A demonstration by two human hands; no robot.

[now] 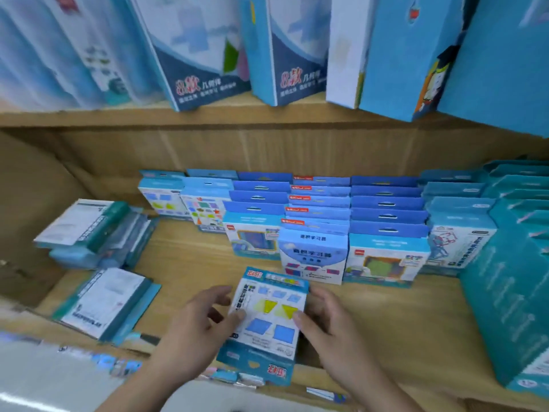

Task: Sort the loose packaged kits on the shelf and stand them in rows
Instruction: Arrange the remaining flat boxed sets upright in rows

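Packaged kits (386, 215) are shown stood in rows across the back of a wooden shelf (371, 307), while loose piles (98, 233) are seen lying flat at its left. One kit (267, 319) is held tilted over the shelf's front edge, pinched at its sides by the left hand (193, 328) and right hand (326, 322). Bare board before the rows is seen open; the kit should be matched to its row and stood upright, clear of the front lip.

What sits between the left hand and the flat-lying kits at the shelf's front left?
Nothing: the head view shows only bare wooden shelf between the left hand, gripping a kit, and the flat-lying kits.
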